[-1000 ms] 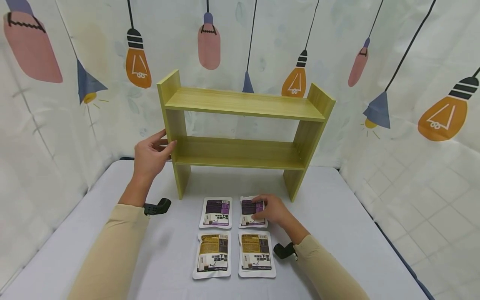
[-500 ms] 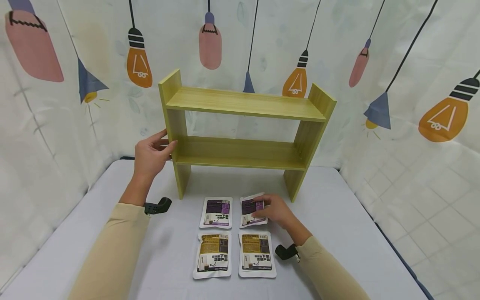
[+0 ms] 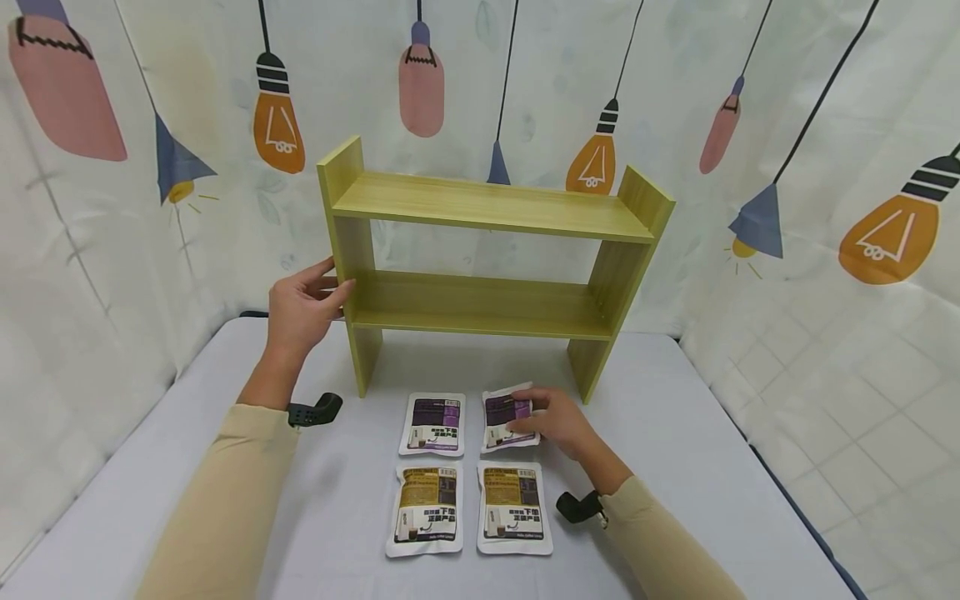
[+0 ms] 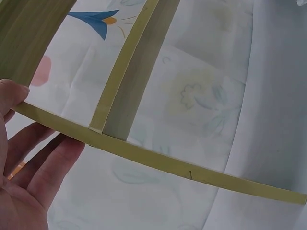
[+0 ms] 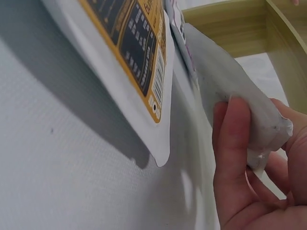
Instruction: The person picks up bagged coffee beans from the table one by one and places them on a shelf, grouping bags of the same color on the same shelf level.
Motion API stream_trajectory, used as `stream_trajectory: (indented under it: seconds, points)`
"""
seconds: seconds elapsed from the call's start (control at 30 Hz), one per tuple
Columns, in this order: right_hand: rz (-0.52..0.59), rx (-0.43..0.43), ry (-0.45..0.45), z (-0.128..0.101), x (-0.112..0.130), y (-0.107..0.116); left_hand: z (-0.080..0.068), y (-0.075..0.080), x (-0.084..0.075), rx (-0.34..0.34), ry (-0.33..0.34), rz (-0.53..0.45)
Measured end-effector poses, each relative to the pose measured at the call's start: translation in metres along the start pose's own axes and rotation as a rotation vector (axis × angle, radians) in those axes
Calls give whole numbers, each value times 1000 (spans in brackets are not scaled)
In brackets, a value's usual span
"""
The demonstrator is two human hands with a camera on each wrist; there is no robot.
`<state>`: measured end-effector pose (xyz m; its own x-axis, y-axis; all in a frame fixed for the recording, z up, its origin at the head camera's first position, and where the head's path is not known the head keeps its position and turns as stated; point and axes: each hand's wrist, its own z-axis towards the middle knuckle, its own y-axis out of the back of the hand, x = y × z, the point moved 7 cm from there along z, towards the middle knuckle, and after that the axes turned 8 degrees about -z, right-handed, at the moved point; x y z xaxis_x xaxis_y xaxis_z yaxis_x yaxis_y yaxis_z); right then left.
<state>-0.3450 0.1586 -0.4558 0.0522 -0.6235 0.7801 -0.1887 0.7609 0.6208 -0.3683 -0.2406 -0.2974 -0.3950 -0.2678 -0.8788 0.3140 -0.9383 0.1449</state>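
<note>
My left hand (image 3: 296, 317) grips the left side panel of a two-tier wooden shelf (image 3: 487, 200). In the left wrist view, the thumb lies on one side of the panel (image 4: 144, 152) and the fingers on the other. My right hand (image 3: 562, 425) pinches the right edge of a white pouch with a purple label (image 3: 497, 417), below the shelf. That pouch is slightly tilted; the right wrist view shows its pale underside (image 5: 240, 84) lifted off the cloth, between thumb and fingers. A matching purple-label pouch (image 3: 433, 425) lies flat to its left.
Two white pouches with gold labels, a left one (image 3: 426, 510) and a right one (image 3: 514, 510), lie in a row nearer me. Everything stands on a white-clothed table (image 3: 660, 500). A patterned curtain (image 3: 480, 50) hangs behind the shelf and along both sides.
The right purple-label pouch has tilted up from lying flat and shifted slightly right in my right hand. My left hand and the shelf stay in place.
</note>
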Motion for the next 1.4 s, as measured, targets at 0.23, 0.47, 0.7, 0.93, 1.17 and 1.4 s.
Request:
stream_trajectory:
  seconds: [0.23, 0.47, 0.7, 0.93, 1.17, 1.4]
  points:
    - [37, -15, -35, -5, -2, 3, -2, 0, -3, 6, -12, 7]
    - [94, 2, -33, -9, -2, 6, -1, 0, -3, 9, -16, 23]
    - [150, 26, -25, -15, 2, 11, -1, 1, -2, 7, -15, 20]
    - [164, 17, -45, -22, 6, 18, 0, -1, -2, 11, -24, 14]
    - [184, 13, -48, -28, 11, 25, 1, -2, -1, 11, -32, 20]
    - [197, 31, -42, -33, 14, 28, 0, -2, -3, 10, -25, 16]
